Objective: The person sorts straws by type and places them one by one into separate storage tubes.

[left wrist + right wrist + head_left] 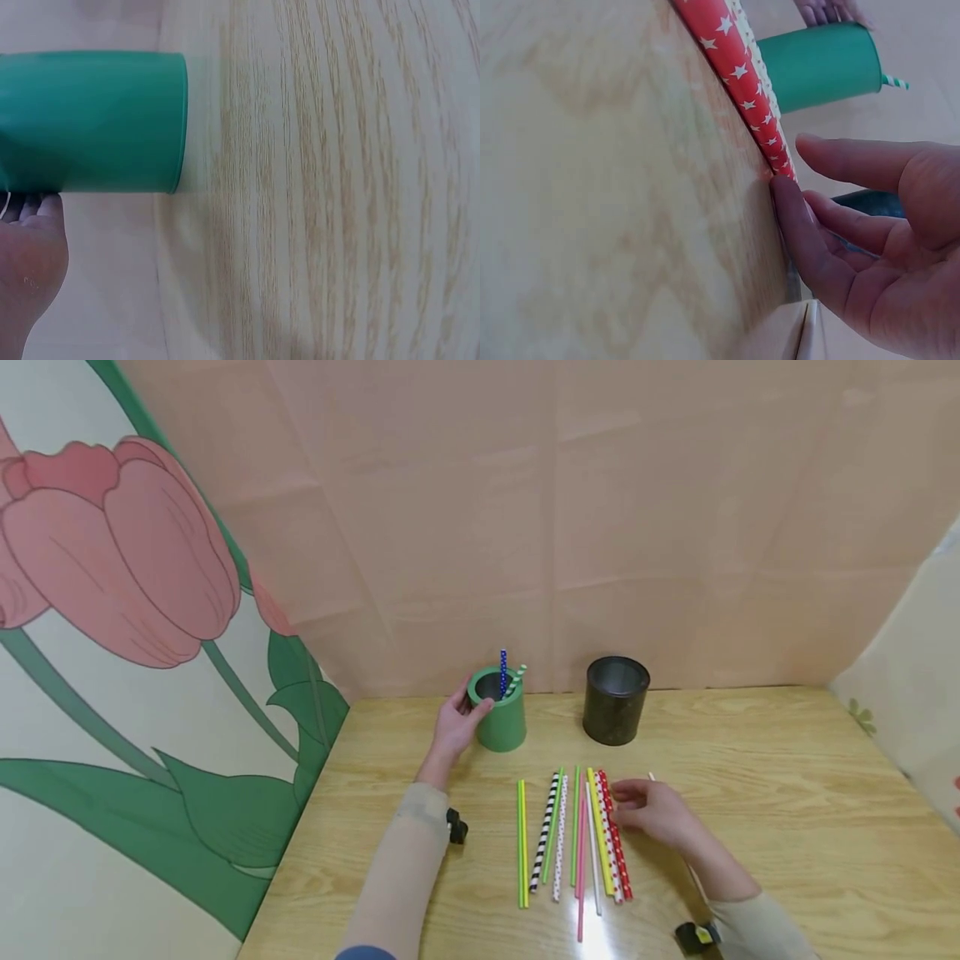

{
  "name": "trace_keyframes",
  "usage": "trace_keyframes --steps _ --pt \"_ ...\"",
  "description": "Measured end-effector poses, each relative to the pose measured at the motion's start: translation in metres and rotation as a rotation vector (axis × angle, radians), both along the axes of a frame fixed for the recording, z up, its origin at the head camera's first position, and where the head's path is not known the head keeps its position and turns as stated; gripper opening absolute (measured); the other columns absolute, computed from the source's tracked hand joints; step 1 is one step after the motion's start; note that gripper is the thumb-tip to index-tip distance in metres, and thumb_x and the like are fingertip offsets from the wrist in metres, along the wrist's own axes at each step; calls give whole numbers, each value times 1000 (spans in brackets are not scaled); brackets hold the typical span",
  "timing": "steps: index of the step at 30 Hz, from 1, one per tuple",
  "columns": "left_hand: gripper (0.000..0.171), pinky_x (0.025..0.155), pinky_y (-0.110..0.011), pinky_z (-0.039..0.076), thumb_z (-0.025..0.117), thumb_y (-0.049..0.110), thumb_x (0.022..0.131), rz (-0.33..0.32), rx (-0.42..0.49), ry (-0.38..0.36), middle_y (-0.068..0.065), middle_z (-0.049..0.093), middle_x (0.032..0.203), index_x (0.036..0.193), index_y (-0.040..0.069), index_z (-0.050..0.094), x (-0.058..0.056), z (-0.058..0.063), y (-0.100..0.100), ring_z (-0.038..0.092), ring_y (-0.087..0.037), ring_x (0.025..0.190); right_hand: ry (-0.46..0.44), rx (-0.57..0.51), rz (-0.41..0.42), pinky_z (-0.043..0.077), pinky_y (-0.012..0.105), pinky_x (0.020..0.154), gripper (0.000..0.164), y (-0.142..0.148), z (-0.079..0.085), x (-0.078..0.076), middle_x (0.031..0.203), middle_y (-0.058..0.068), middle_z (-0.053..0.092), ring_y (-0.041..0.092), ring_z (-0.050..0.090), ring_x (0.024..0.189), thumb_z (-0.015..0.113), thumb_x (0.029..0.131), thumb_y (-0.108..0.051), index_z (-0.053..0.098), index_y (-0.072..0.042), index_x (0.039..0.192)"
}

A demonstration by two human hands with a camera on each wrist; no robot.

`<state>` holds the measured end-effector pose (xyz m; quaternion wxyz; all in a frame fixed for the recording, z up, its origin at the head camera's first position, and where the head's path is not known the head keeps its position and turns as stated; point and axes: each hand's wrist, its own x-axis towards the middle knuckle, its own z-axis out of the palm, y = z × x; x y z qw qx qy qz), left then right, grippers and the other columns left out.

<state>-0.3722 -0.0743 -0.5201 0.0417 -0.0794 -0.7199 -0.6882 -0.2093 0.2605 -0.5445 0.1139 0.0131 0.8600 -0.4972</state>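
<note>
My left hand (454,727) grips a green cup (502,727) by its near left side, with the thumb at the rim. A blue dotted straw (503,670) and a green-and-white striped straw (516,680) stand in the cup. My right hand (654,810) is at the right end of a row of straws, beside a red straw with white stars (739,71). In the right wrist view a fingertip touches this straw, while the thumb stands apart from it. A white straw (651,776) lies partly hidden behind the right hand.
A black cup (615,714) stands right of the green one, near the back edge. Several straws lie side by side on the wooden table (787,793), among them a black-and-white striped straw (543,835) and a pink straw (581,877). A pinkish cloth (600,510) hangs behind.
</note>
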Motion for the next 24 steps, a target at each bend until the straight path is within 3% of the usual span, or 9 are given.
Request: trace_keyframes --steps 8,24 --pt "77 127 -37 33 78 19 101 9 -5 -10 -17 36 169 164 2 38 2 1 -1 35 -31 156 36 82 24 60 30 80 57 -4 -3 -5 113 14 73 24 69 102 89 87 -13 65 9 134" --pt "78 128 -37 32 78 19 101 -6 -2 5 -18 35 170 164 1 37 0 -1 1 34 -31 157 10 134 -3 58 32 78 57 -6 -2 -6 111 12 70 24 64 99 90 87 -17 66 9 132"
